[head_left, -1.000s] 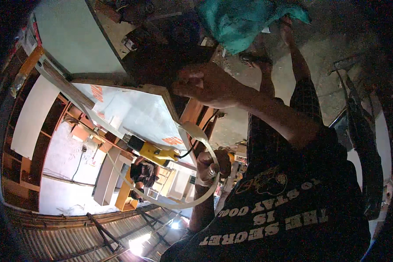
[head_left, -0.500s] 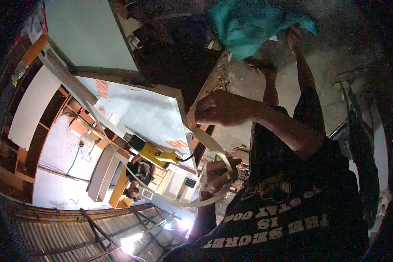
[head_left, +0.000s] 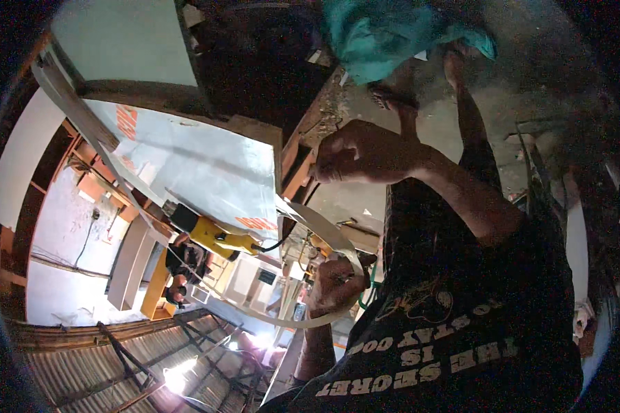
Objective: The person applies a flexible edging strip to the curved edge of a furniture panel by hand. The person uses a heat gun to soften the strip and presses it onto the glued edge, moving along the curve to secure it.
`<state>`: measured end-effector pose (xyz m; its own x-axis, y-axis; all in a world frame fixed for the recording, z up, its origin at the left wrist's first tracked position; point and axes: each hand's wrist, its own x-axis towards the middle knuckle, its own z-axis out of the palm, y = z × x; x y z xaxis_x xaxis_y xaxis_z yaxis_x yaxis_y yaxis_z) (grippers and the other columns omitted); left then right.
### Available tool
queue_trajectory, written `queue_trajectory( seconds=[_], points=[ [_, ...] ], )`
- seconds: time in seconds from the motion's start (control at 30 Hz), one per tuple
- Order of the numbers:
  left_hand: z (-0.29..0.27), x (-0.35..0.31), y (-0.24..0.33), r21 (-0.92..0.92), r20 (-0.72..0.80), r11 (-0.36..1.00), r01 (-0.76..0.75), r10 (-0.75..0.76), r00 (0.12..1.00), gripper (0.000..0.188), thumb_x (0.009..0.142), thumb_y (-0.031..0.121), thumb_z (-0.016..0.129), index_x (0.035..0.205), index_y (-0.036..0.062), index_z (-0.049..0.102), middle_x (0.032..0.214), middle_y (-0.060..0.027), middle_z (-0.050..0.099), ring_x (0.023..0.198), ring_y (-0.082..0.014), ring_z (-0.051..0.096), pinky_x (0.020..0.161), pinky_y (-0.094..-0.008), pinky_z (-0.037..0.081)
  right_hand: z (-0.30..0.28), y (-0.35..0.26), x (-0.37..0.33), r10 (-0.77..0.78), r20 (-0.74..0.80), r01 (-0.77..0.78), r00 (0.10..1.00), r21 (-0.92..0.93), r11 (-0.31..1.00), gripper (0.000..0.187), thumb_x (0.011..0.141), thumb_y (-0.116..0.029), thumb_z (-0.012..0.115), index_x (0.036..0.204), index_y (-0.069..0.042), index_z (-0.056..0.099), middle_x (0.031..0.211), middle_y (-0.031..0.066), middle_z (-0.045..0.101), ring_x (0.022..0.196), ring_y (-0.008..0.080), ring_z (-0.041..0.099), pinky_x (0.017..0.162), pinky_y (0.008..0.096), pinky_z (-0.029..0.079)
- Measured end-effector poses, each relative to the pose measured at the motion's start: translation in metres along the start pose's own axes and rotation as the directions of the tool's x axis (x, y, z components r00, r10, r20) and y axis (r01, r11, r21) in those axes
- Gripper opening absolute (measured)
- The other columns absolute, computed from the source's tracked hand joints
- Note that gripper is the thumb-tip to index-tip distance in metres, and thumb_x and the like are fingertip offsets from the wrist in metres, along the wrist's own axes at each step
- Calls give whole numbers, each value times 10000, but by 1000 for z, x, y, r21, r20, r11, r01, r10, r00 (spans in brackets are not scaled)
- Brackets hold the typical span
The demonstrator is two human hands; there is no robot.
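A long, thin, pale flexible strip [head_left: 300, 321] curves in a wide loop in front of me. My left hand [head_left: 334, 283] is closed on this strip at the loop's near side, beside my dark T-shirt. One end of the loop meets the corner of a white panel [head_left: 213, 162] with orange printing. My right hand [head_left: 358, 153] is closed like a fist near that corner; whatever its fingers hold, if anything, is hidden. A yellow and black power tool [head_left: 220, 239] with a black cord appears along the panel's edge.
A teal cloth [head_left: 379, 38] lies by my feet. Another pale panel [head_left: 124, 41] is past the white one. Beyond the worktop, another person [head_left: 182, 265] is near shelves and cabinets. Bright lamps [head_left: 179, 375] hang under a corrugated roof.
The whole view has shifted, so panel, tool and background sit farther left. My right fist has drawn slightly away from the panel's corner. My left hand still holds the strip.
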<state>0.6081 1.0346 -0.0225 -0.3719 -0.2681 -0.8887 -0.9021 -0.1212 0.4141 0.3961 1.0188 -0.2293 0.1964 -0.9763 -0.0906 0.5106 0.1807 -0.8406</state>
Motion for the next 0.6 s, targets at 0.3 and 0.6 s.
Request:
queue_trajectory(
  seconds=[0.3,0.6],
  points=[
    [2,12,39,-514,-21,839,178,-220,975,231,802,219,678,755,-2,630,749,-60,637,645,-152,564,646,-292,472,-17,0,-23,-53,-229,22,972,-135,991,218,881,-245,683,902,-44,600,803,20,615,777,105,591,693,278,490],
    [-11,47,94,-414,-118,900,139,-204,972,801,905,584,529,1368,-62,435,668,-37,587,581,-112,519,532,-229,412,-35,15,-63,144,-369,-202,918,-121,972,218,896,-230,662,1004,-41,650,881,38,656,810,101,598,744,307,485]
  ],
)
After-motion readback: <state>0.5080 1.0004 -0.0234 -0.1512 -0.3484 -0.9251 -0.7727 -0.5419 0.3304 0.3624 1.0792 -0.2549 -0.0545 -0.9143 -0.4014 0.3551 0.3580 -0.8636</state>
